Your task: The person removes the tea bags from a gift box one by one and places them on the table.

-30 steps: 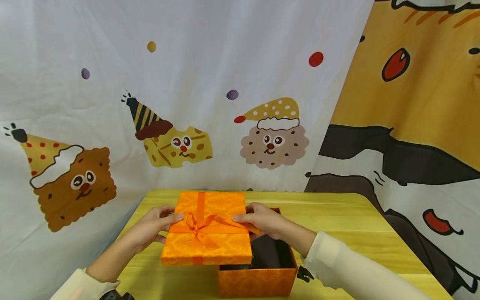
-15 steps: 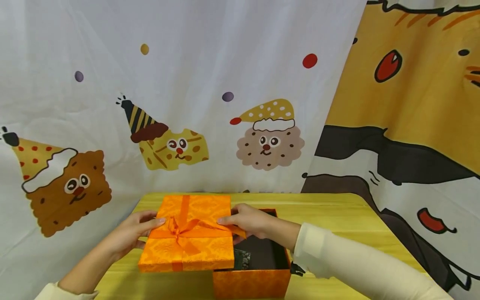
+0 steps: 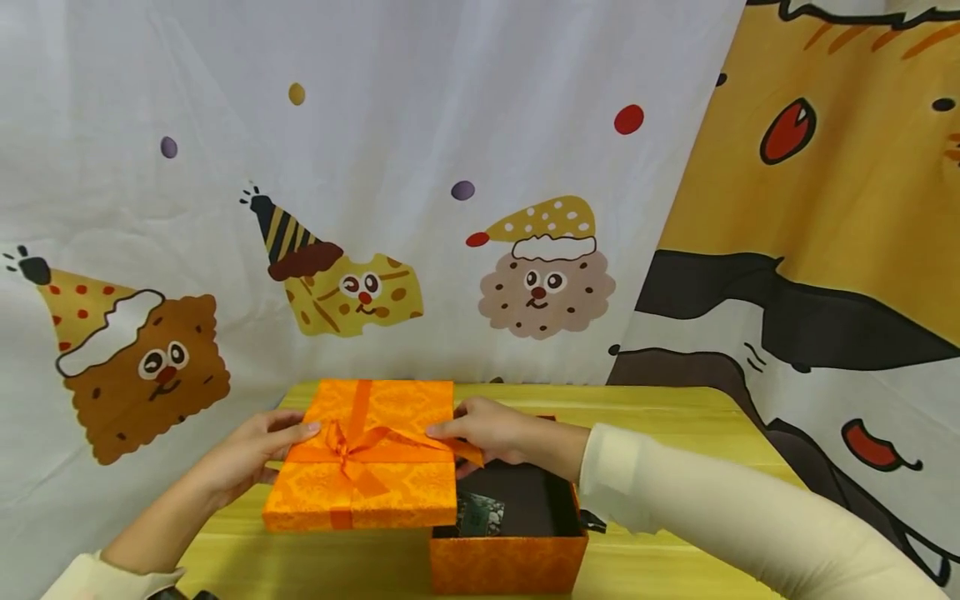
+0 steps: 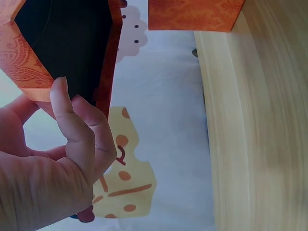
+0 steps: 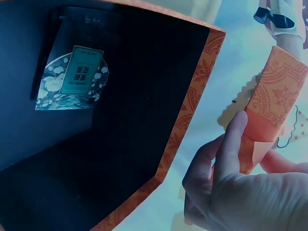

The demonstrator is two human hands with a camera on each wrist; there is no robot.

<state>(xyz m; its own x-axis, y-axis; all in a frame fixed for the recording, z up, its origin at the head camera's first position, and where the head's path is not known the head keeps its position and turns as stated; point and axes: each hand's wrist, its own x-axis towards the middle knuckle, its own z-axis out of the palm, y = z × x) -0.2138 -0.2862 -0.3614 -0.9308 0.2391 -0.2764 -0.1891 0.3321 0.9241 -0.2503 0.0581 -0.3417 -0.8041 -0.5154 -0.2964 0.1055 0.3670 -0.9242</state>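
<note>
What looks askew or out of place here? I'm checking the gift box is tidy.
The orange lid is off its box, held to the left by the left hand and right hand, so the dark inside shows. A small patterned packet lies in it. Nothing looks spilled or damaged.

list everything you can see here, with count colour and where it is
lid: 1, orange with ribbon bow, held above the table, left of the box
box: 1, orange outside, black inside, open, near table edge
card: 1, green, on a patterned packet inside the box
table: 1, yellow wood, under all
backdrop: 1, white with cartoon biscuits, behind table; yellow and black cloth at right
left hand: 1, grip on lid's left edge
right hand: 1, grip on lid's right edge, cream sleeve
</note>
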